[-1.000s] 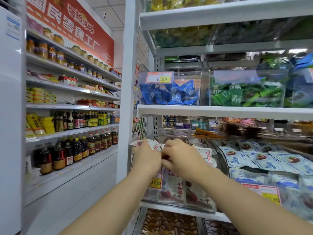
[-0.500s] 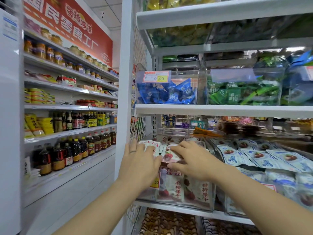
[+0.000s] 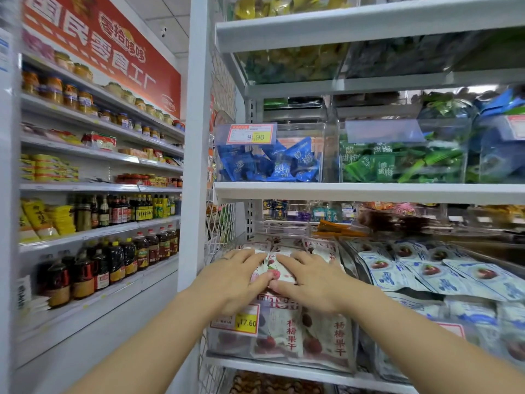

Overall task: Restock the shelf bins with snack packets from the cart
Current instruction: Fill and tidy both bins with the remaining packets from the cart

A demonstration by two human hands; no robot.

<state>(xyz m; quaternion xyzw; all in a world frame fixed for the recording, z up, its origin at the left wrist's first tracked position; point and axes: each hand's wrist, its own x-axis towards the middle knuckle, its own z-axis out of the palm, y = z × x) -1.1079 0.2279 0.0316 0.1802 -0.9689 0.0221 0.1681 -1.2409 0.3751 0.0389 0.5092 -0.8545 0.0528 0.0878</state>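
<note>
Gently press left hand (image 3: 235, 277) and right hand (image 3: 309, 280), fingers straight and slightly apart, flat on the snack packets (image 3: 273, 269) heaped in the clear bin (image 3: 227, 341) at six o'clock, levelling the pile.

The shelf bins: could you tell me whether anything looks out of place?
The clear label holder on the green packet bin looks blank; the blue packet bin beside it carries a price tag.

A red banner (image 3: 99, 46) is hung above white wall shelves (image 3: 85, 187), on which jars (image 3: 71, 95) and dark bottles (image 3: 113, 263) are ranged beneath a tiled ceiling (image 3: 176, 12).
</note>
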